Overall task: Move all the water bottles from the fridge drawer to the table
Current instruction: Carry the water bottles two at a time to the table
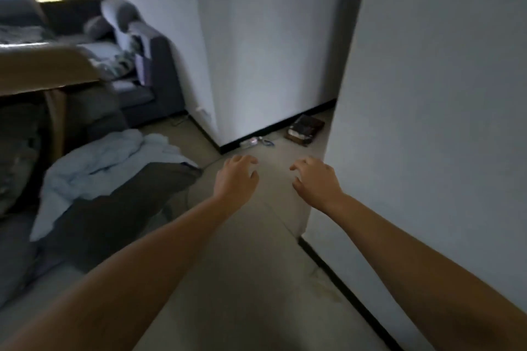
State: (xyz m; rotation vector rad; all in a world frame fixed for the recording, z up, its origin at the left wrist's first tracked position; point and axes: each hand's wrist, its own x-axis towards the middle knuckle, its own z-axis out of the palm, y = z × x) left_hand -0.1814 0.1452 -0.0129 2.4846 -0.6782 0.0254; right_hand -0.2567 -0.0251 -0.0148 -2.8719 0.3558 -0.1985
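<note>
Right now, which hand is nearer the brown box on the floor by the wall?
Right. The right hand hangs in the air just below the brown box in the picture; the left hand is farther off to the box's left. Both are empty, touching nothing.

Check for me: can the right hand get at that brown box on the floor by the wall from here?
Probably not yet. The right hand is empty, held out in mid-air, and the brown box lies well ahead on the floor at the wall's foot. Nothing blocks the way; it looks too far.
</note>
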